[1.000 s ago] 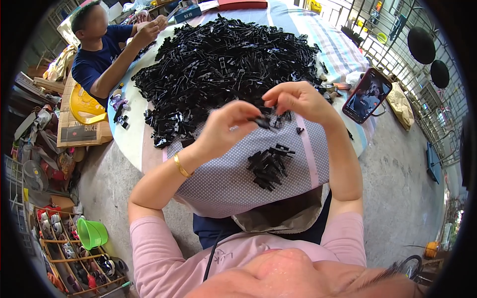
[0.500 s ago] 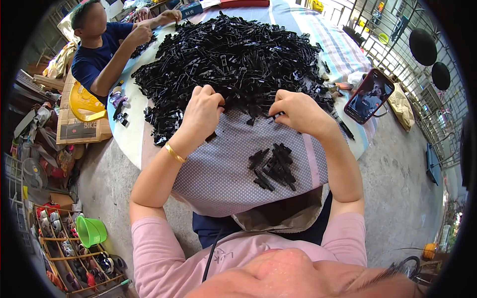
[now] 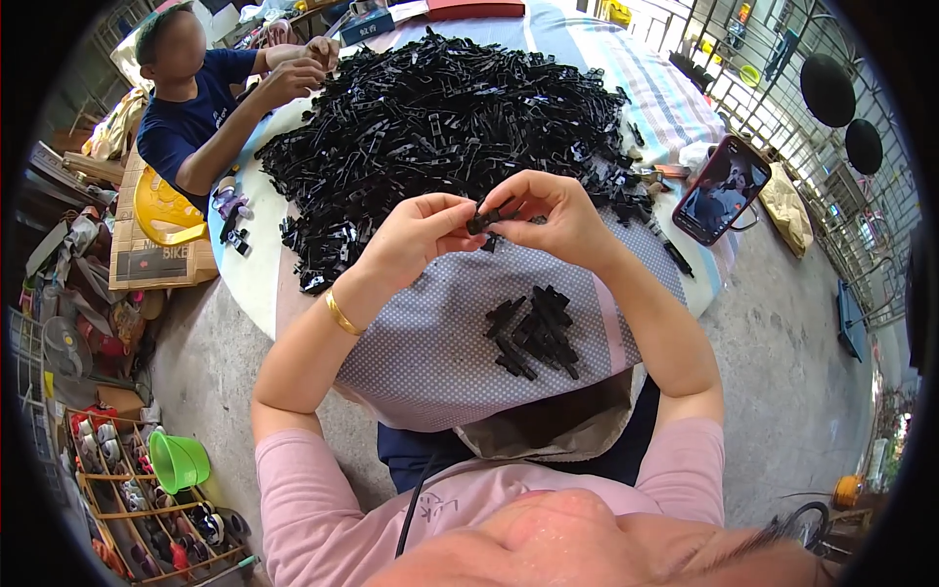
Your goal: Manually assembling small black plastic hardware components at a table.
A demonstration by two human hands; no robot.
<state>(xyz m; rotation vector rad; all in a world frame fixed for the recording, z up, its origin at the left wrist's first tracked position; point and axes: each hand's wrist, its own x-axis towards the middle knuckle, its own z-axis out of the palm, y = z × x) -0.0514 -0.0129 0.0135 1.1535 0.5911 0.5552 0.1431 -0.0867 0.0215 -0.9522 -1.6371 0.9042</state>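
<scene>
Above the near edge of a large heap of black plastic clip-like parts (image 3: pixel 440 117), my two hands meet. My left hand (image 3: pixel 423 233) pinches one end of a small black plastic part (image 3: pixel 479 223) between thumb and forefinger. Thumb and fingers of my right hand (image 3: pixel 550 223) close round the other end, which points up to the right. Whether this is one part or two joined pieces I cannot tell. Nearer me, a small pile of long black plastic parts (image 3: pixel 533 331) lies on the dotted grey cloth (image 3: pixel 421 357).
Across the table at the left sits another person (image 3: pixel 186 108), both hands raised by the heap. A phone (image 3: pixel 722 189) playing a picture stands at the right edge. An open bag (image 3: pixel 548 430) hangs below the table's near edge. A red box (image 3: pixel 474 9) lies at the back.
Both my hands have come together from the near edge of the heap, and a black part is now between them. The other person's hands have come down and closer together.
</scene>
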